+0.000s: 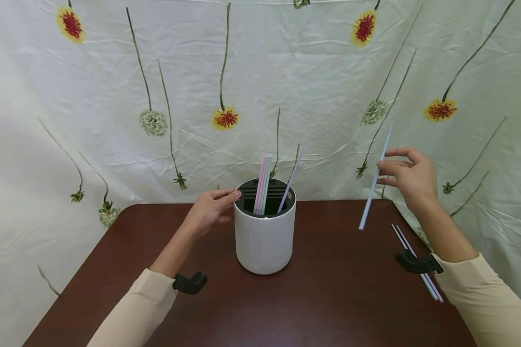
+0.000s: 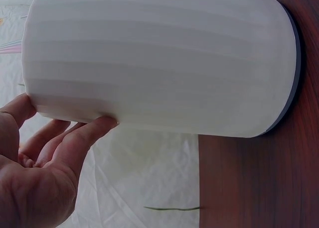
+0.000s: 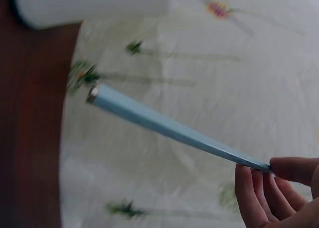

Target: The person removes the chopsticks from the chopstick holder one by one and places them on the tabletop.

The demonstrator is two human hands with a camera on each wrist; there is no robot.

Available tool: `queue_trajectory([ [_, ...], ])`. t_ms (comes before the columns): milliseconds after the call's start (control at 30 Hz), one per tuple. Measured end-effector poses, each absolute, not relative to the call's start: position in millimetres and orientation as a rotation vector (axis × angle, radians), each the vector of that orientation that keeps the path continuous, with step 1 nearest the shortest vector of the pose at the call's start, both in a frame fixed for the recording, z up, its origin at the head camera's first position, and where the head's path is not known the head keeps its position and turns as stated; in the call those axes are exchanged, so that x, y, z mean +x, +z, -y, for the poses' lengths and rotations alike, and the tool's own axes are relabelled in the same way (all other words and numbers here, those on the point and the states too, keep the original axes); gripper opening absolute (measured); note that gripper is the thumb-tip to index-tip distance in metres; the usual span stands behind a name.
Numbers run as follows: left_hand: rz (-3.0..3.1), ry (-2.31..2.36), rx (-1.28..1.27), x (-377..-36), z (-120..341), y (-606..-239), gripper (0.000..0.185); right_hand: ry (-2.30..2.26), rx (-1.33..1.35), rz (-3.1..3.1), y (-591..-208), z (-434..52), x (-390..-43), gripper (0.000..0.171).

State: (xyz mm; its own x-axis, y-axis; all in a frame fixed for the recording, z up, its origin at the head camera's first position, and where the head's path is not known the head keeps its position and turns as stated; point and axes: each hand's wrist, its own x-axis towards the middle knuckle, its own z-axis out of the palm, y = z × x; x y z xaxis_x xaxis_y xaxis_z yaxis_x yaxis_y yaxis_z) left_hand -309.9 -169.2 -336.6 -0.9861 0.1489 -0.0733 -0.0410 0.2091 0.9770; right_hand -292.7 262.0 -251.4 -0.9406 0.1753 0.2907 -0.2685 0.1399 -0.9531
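A white round utensil holder (image 1: 264, 243) with a dark slotted top stands mid-table. Several pastel chopsticks (image 1: 262, 185) lean in it, pink and pale blue together; a purple chopstick (image 1: 292, 178) tilts apart on the right. My left hand (image 1: 212, 208) holds the holder at its upper left side, one finger at the rim and others along the wall (image 2: 164, 68). Off to the right, my right hand (image 1: 410, 176) pinches a light blue chopstick (image 3: 164, 126) near its thinner end, with the thicker end pointing down above the table.
More chopsticks (image 1: 430, 284) lie on the dark red-brown table (image 1: 330, 299) at its right side, partly under my right wrist strap (image 1: 418, 263). Behind the table's far edge hangs a pale cloth (image 1: 312, 82) printed with flowers.
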Motion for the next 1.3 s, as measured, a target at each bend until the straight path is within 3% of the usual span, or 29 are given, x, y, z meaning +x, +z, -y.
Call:
queue_trajectory([
  [267,-2.314,1.906,0.115,-308.5,171.6,-335.4,0.06,1.417,-0.09,2.605,-314.1,-327.2,-298.4,0.048],
  [767,-2.354,1.889,0.1,-308.2,170.1,-337.7,0.056,1.283,-0.352,2.755,-417.4,-385.0,-303.0,0.044],
  [1300,-2.339,1.903,0.116,-306.9,171.9,-339.7,0.059,1.098,-0.394,2.821,-448.8,-382.7,-308.0,0.038],
])
